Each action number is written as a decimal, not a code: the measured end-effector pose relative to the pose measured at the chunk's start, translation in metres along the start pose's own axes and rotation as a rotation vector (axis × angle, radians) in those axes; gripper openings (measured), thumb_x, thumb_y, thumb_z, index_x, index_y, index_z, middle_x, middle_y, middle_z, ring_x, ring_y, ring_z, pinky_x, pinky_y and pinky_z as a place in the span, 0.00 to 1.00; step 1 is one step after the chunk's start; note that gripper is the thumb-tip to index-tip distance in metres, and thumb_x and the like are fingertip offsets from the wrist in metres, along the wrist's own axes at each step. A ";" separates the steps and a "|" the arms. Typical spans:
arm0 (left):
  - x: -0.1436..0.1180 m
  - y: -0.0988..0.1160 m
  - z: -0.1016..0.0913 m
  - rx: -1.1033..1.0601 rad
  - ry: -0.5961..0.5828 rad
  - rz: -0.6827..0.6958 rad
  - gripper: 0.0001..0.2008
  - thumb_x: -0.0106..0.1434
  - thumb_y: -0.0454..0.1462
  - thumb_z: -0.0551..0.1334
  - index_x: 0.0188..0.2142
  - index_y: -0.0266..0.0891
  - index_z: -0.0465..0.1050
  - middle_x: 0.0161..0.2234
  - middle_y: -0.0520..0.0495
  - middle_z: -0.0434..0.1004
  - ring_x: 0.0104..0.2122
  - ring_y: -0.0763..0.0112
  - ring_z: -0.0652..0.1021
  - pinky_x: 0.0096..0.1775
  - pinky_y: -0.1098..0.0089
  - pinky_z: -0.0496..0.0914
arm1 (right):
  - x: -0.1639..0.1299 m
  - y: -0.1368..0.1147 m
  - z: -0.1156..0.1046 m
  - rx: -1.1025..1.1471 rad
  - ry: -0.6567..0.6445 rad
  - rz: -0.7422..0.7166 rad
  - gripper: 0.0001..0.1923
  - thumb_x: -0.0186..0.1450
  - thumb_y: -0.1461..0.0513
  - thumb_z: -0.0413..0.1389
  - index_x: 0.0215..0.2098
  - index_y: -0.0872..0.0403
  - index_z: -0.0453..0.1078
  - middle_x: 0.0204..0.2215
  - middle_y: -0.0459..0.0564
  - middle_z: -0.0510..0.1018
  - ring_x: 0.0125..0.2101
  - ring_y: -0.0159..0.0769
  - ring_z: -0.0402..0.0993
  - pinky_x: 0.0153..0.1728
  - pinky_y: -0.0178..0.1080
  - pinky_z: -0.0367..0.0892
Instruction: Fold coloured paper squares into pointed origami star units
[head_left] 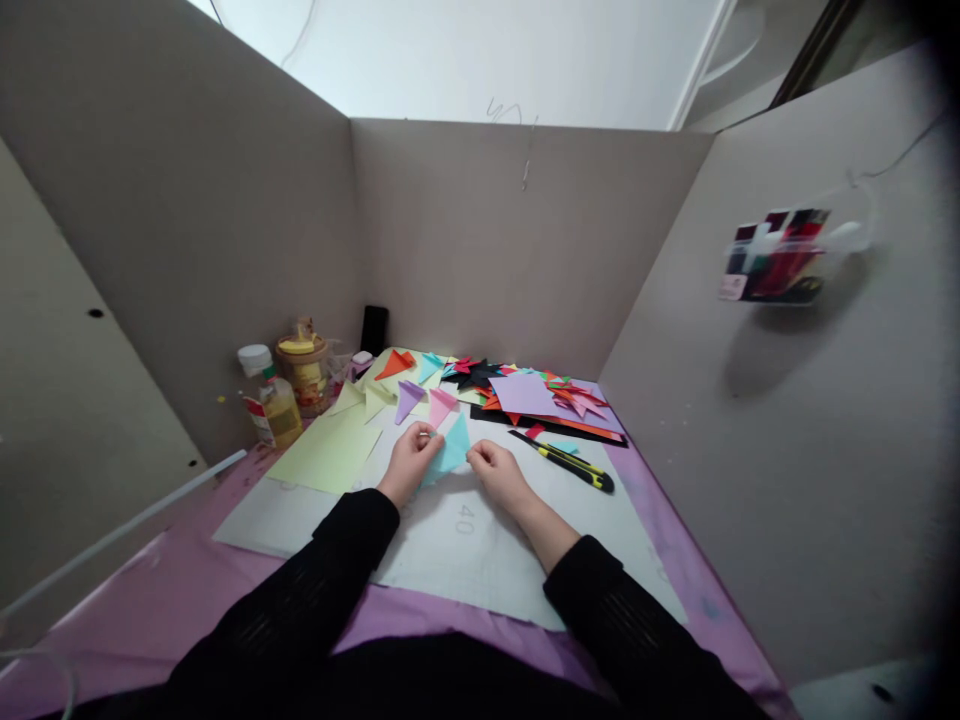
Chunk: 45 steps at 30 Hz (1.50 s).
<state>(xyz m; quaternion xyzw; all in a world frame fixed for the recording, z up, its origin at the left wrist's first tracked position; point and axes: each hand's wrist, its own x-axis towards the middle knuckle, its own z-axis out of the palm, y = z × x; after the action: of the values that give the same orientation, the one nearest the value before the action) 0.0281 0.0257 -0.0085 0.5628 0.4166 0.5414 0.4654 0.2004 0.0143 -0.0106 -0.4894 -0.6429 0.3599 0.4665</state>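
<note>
A light blue sheet of folded paper (pixel 454 447) is held up between my two hands, above the white paper on the table. My left hand (pixel 412 460) pinches its left edge, fingers closed. At its lower right corner my right hand (pixel 499 472) has thumb and fingertips pressed together on the paper. Just beyond lie a folded purple paper piece (pixel 409 399) and a folded pink one (pixel 442 406). To the right of my right hand rests a black and yellow utility knife (pixel 574 462).
Several coloured paper pieces and a lilac sheet (pixel 523 394) are heaped at the back right. Pale green paper (pixel 326 452) lies at left. Behind it stand a bottle of yellow liquid (pixel 281 410) and a lidded jar (pixel 304 378). Grey partitions (pixel 517 240) enclose the table.
</note>
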 end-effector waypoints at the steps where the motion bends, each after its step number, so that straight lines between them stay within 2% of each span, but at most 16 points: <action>1: -0.001 0.001 0.000 -0.015 -0.049 -0.018 0.16 0.53 0.43 0.64 0.36 0.39 0.61 0.20 0.58 0.65 0.18 0.78 0.67 0.21 0.78 0.57 | 0.001 0.001 -0.001 -0.013 0.013 -0.014 0.10 0.56 0.58 0.52 0.20 0.54 0.62 0.18 0.42 0.63 0.22 0.30 0.58 0.25 0.33 0.55; 3: -0.003 0.004 0.001 -0.007 -0.145 -0.042 0.23 0.50 0.41 0.67 0.42 0.39 0.60 0.26 0.54 0.72 0.24 0.74 0.72 0.25 0.76 0.63 | 0.002 0.002 -0.003 -0.022 0.041 -0.029 0.09 0.56 0.58 0.52 0.21 0.54 0.62 0.18 0.42 0.63 0.22 0.30 0.58 0.25 0.33 0.55; 5: -0.005 0.005 0.002 0.049 -0.182 -0.038 0.27 0.47 0.39 0.69 0.44 0.39 0.61 0.31 0.51 0.74 0.28 0.71 0.75 0.29 0.74 0.66 | 0.002 0.003 -0.005 -0.013 0.064 -0.039 0.10 0.56 0.58 0.52 0.21 0.54 0.63 0.19 0.42 0.64 0.23 0.30 0.59 0.26 0.33 0.56; 8: -0.006 0.004 0.003 0.123 -0.144 -0.021 0.25 0.46 0.39 0.69 0.43 0.38 0.63 0.29 0.51 0.74 0.28 0.70 0.75 0.29 0.73 0.67 | 0.002 0.004 -0.005 0.030 0.074 -0.046 0.11 0.57 0.56 0.53 0.22 0.54 0.64 0.19 0.42 0.65 0.23 0.31 0.59 0.26 0.33 0.56; 11: -0.006 0.002 0.003 0.127 -0.114 -0.009 0.24 0.47 0.39 0.68 0.42 0.38 0.64 0.28 0.53 0.73 0.27 0.70 0.74 0.29 0.73 0.67 | 0.001 0.006 0.000 0.094 0.020 -0.019 0.12 0.55 0.54 0.56 0.23 0.54 0.65 0.17 0.42 0.63 0.20 0.30 0.58 0.22 0.32 0.55; 14: -0.005 0.001 0.005 0.107 -0.117 0.013 0.21 0.48 0.39 0.68 0.40 0.37 0.65 0.29 0.51 0.74 0.29 0.69 0.75 0.31 0.73 0.67 | 0.000 0.010 0.007 0.141 -0.032 0.021 0.13 0.54 0.54 0.58 0.21 0.54 0.64 0.15 0.40 0.63 0.18 0.28 0.56 0.20 0.31 0.53; 18: -0.006 0.002 0.008 0.090 -0.145 0.038 0.18 0.49 0.40 0.68 0.38 0.37 0.66 0.31 0.50 0.75 0.31 0.68 0.76 0.32 0.72 0.68 | 0.000 0.015 0.011 0.179 0.001 0.058 0.15 0.54 0.53 0.57 0.19 0.54 0.62 0.13 0.40 0.62 0.16 0.27 0.56 0.18 0.31 0.53; 27: -0.006 -0.001 0.008 0.061 -0.150 -0.003 0.21 0.48 0.40 0.68 0.40 0.36 0.66 0.31 0.47 0.76 0.31 0.66 0.77 0.32 0.70 0.69 | 0.000 0.010 0.009 0.328 -0.039 0.119 0.19 0.57 0.50 0.53 0.20 0.57 0.69 0.16 0.45 0.70 0.14 0.27 0.58 0.17 0.32 0.54; 30: -0.006 -0.002 0.008 0.100 -0.136 -0.018 0.22 0.47 0.40 0.68 0.40 0.36 0.65 0.27 0.50 0.75 0.25 0.71 0.75 0.27 0.74 0.66 | 0.002 0.011 0.007 0.329 0.005 0.134 0.20 0.57 0.50 0.52 0.19 0.57 0.69 0.15 0.46 0.70 0.14 0.27 0.58 0.16 0.32 0.53; 34: -0.007 -0.001 0.005 0.151 -0.125 -0.082 0.21 0.48 0.42 0.68 0.40 0.37 0.65 0.19 0.56 0.70 0.15 0.78 0.67 0.19 0.78 0.56 | 0.008 0.011 -0.002 0.354 0.180 0.131 0.19 0.56 0.50 0.53 0.19 0.56 0.67 0.15 0.46 0.70 0.15 0.27 0.58 0.16 0.32 0.53; 36: -0.007 0.001 0.005 0.137 -0.131 -0.112 0.21 0.48 0.42 0.68 0.39 0.37 0.65 0.18 0.56 0.70 0.14 0.79 0.66 0.18 0.79 0.56 | 0.010 0.010 -0.007 0.381 0.238 0.139 0.18 0.55 0.50 0.54 0.19 0.56 0.67 0.16 0.47 0.70 0.15 0.27 0.59 0.16 0.32 0.53; 41: -0.007 0.004 0.001 0.125 -0.169 -0.201 0.23 0.47 0.42 0.69 0.41 0.37 0.65 0.21 0.52 0.74 0.14 0.80 0.66 0.18 0.78 0.56 | 0.013 0.012 -0.011 0.413 0.254 0.137 0.17 0.54 0.51 0.55 0.19 0.56 0.67 0.16 0.47 0.70 0.15 0.27 0.59 0.15 0.32 0.52; 45: -0.006 0.001 -0.007 0.105 -0.211 -0.235 0.25 0.46 0.40 0.69 0.42 0.37 0.64 0.23 0.50 0.76 0.17 0.76 0.71 0.21 0.77 0.60 | 0.017 0.015 -0.016 0.446 0.338 0.146 0.16 0.53 0.51 0.56 0.20 0.56 0.66 0.16 0.46 0.70 0.16 0.27 0.60 0.15 0.31 0.52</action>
<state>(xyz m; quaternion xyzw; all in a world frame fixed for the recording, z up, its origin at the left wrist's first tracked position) 0.0208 0.0202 -0.0086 0.5874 0.4560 0.3986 0.5367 0.2189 0.0352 -0.0153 -0.4726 -0.4240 0.4387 0.6359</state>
